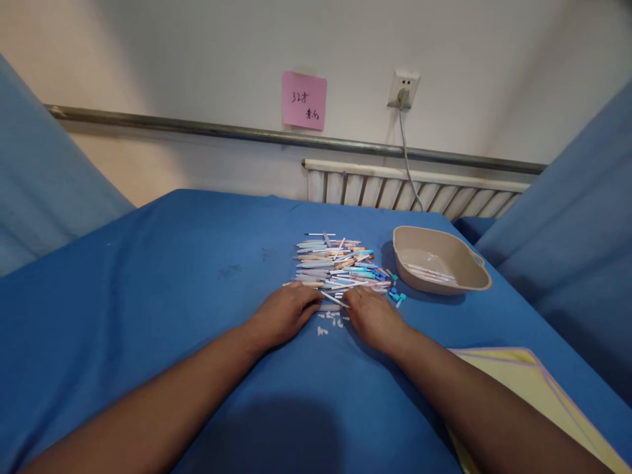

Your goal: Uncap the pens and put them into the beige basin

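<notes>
left hand [290,312] at the pens [313,264], can't tell what its grip has; right hand [374,317] grip narrow on white stick [334,299]. tan basin [434,242] beside pens.

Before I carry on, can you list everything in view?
Pens and slender pen parts: too many to count, mixed colours, piled mid-sheet
Small pieces: several, white, nearside of pile
Small caps or plugs: several, blue and teal, right of pile
Basin: one, beige, right
Sticks: a few, whitish, inside basin
Cloth: one, yellow, lower right
Sheet: one, blue, beneath everything
Note: one, pink, wall
Socket with plugged cord: one, white, wall
Rail: one, grey, wall
Radiator: one, white, below rail
Curtains: two, blue, both sides
Left hand, right hand: two, bare, at pile's near edge
</notes>
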The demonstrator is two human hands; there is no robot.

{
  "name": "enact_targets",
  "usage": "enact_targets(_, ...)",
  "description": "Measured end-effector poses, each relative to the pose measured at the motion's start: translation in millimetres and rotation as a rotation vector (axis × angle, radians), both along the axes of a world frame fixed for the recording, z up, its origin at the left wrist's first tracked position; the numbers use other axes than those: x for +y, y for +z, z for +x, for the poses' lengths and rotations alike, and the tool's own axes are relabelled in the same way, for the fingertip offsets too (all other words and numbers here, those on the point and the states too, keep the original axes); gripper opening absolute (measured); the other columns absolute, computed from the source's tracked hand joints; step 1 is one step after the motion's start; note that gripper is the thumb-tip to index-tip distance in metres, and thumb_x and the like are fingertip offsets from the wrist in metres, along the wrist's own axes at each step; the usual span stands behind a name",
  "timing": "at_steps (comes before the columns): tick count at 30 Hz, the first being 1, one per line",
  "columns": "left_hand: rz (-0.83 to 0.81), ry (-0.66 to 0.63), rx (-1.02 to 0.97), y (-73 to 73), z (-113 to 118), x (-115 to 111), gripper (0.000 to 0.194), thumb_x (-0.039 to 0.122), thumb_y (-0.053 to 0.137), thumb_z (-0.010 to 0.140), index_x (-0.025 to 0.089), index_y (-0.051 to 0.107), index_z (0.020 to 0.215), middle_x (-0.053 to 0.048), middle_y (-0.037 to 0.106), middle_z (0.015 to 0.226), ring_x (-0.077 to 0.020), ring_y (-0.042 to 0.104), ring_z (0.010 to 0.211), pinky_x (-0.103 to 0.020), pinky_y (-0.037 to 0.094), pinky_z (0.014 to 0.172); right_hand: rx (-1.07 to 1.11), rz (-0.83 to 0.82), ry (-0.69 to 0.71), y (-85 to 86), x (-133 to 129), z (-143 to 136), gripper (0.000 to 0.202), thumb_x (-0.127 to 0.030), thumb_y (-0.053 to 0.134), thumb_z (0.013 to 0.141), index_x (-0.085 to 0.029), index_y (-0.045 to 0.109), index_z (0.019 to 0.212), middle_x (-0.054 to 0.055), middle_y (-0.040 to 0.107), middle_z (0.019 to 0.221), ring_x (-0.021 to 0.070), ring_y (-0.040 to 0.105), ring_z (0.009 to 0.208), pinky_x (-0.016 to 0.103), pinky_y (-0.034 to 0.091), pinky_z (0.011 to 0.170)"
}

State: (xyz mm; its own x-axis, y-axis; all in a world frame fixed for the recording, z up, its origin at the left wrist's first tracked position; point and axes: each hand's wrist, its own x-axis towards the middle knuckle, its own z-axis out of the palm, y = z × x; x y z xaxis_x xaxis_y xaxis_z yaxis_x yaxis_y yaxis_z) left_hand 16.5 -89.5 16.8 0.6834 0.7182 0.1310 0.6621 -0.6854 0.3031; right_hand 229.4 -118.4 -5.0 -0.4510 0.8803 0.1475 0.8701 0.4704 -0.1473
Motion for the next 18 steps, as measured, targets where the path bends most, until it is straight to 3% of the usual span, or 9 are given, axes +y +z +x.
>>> enact_targets(5,0.010,-0.030,0.008,0.1,-1,0,0.020,0.028,0.048,0.091,0.021,0.062,0.103,-0.005,0.066,0.097,-0.0206,0.057,0.093,-0.031,0.042,0.083,0.200,0.023,-0.036,4.0,-4,12,0.019,-0.012,0.047,0.082,-0.016,0.053,0.100,0.008,0.062,0.094,0.0193,0.056,0.085,0.028,0.040,0.073)
enact_targets(12,0.010,-0.044,-0.030,-4.9,1,1,0.021,0.028,0.049,0.090,0.020,0.062,0.105,-0.006,0.066,0.098,-0.0209,0.057,0.095,-0.034,0.042,0.087,0.496,0.003,-0.033,3.2,-7,25,0.007,-0.018,0.048,0.084,-0.019,0.052,0.089,0.000,0.056,0.074,0.0138,0.052,0.067,0.024,0.037,0.061)
enact_targets(15,-0.079,0.033,-0.212,-4.3,-2,4,0.025,0.031,0.050,0.089,0.019,0.062,0.108,-0.006,0.065,0.099,-0.0194,0.057,0.090,-0.033,0.044,0.084,0.577,-0.007,0.012,1.6,-7,25,0.005,-0.018,0.050,0.083,-0.019,0.053,0.086,0.000,0.055,0.072,0.0131,0.052,0.066,0.024,0.037,0.061)
enact_targets(18,-0.341,0.184,-0.524,-4.0,-6,8,0.030,0.033,0.055,0.085,0.016,0.061,0.109,-0.007,0.064,0.098,-0.0171,0.058,0.083,-0.032,0.046,0.079,0.628,-0.017,0.028,-0.5,-5,24,0.004,-0.018,0.051,0.083,-0.019,0.054,0.085,-0.001,0.056,0.071,0.0128,0.052,0.065,0.024,0.038,0.061)
